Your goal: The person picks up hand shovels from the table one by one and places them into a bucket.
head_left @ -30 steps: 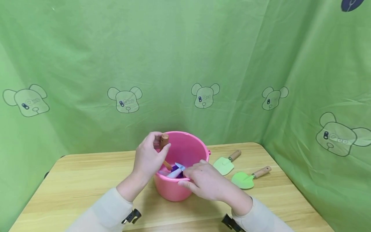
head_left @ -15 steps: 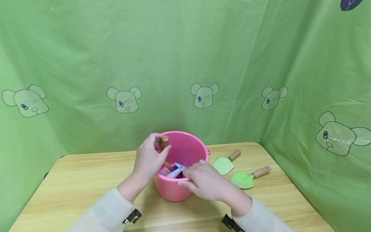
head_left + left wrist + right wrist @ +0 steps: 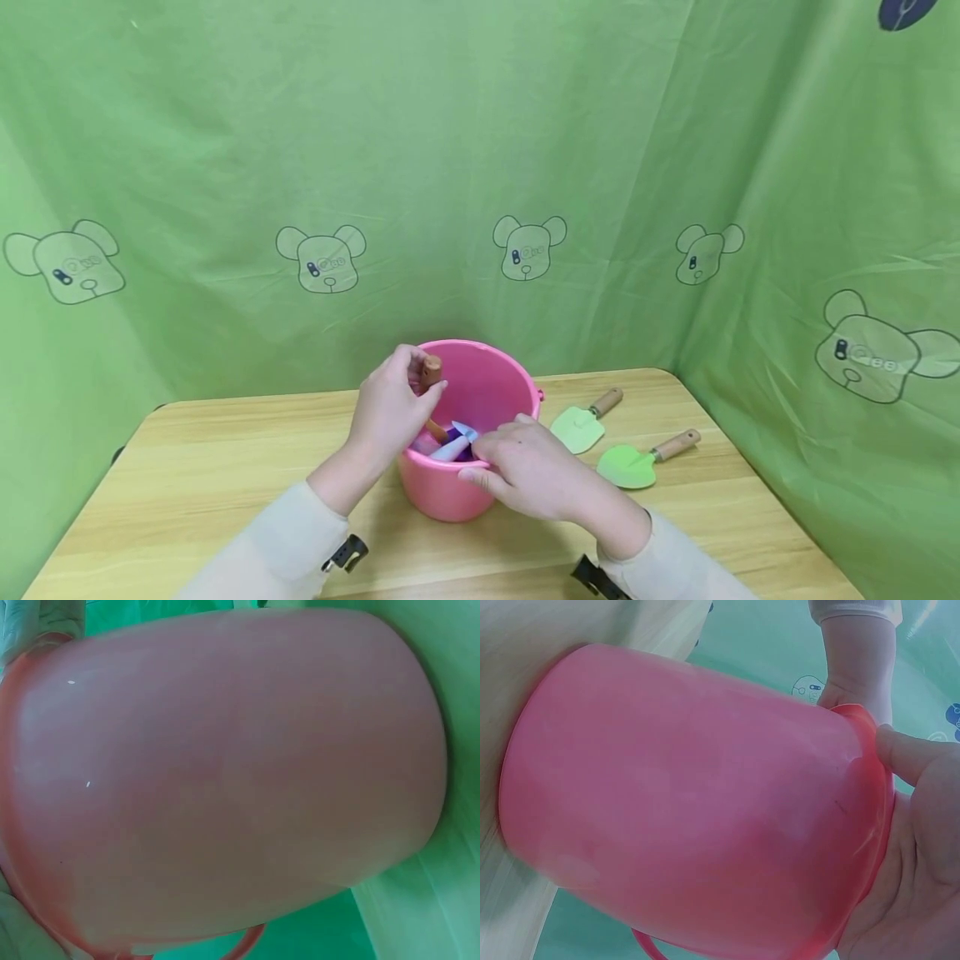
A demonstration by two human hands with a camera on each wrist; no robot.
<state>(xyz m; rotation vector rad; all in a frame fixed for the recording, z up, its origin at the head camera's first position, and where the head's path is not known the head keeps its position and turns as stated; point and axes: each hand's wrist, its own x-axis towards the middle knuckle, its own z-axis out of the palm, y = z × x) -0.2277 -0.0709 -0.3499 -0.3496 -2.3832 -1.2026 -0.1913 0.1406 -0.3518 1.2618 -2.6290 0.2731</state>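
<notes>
A pink bucket [image 3: 446,492] stands upright on the table; its outer wall fills most of both wrist views. My left hand [image 3: 386,412], at the bucket's left rim, holds a round brown wooden handle [image 3: 431,370] between thumb and fingers. A thin brown length [image 3: 437,431] shows lower down inside the bucket; whether it belongs to that handle I cannot tell. My right hand [image 3: 536,471] grips the near right rim, thumb [image 3: 911,756] outside, fingers hidden inside. In the bucket lie a pale blue-white piece [image 3: 450,450] and something purple, both partly hidden.
Right of the bucket, two small trowels lie on the wooden table [image 3: 247,467]: a pale green square-ended one [image 3: 577,429] and a brighter green rounded one [image 3: 628,467], both wooden-handled. A green curtain [image 3: 420,167] with bear-head prints hangs behind and to the sides.
My left hand has shifted slightly right and down with the wooden handle. The right hand and the bucket stay where they were.
</notes>
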